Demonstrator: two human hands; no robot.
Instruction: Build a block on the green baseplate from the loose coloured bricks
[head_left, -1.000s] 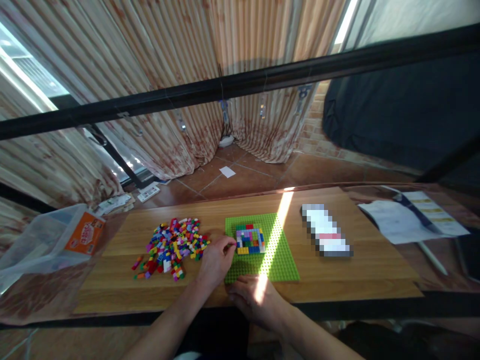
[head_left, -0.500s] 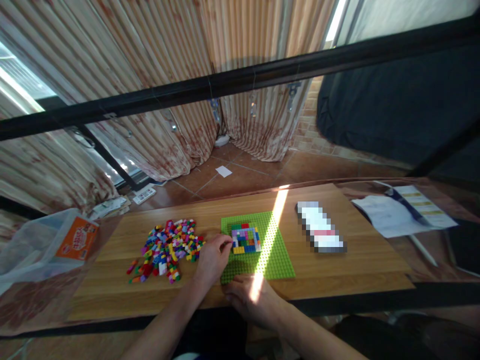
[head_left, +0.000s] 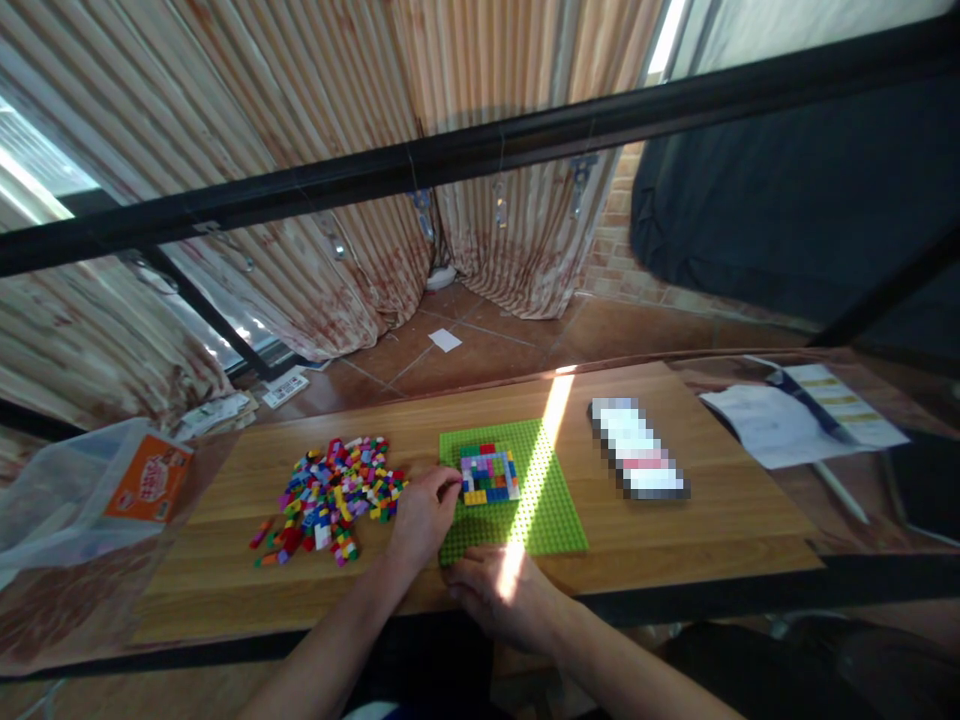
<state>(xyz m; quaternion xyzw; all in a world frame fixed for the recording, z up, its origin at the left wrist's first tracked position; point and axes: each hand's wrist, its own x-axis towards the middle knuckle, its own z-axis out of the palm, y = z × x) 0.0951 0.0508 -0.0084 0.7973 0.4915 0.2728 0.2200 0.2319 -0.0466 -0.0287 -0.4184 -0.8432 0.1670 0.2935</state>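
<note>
Green baseplate (head_left: 551, 518) is lying by my resting right hand (head_left: 501, 592), fingers unreadable; my bent left hand (head_left: 422, 512) is pinching, apparently, a brick (head_left: 459, 480).

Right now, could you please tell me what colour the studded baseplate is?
The studded baseplate is lime green, seen best in the head view.

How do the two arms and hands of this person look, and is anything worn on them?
The left hand and right hand are bare, without gloves. No sleeve, watch or bracelet shows up to the picture's edge. A bright sunlight strip crosses the right hand.
</note>
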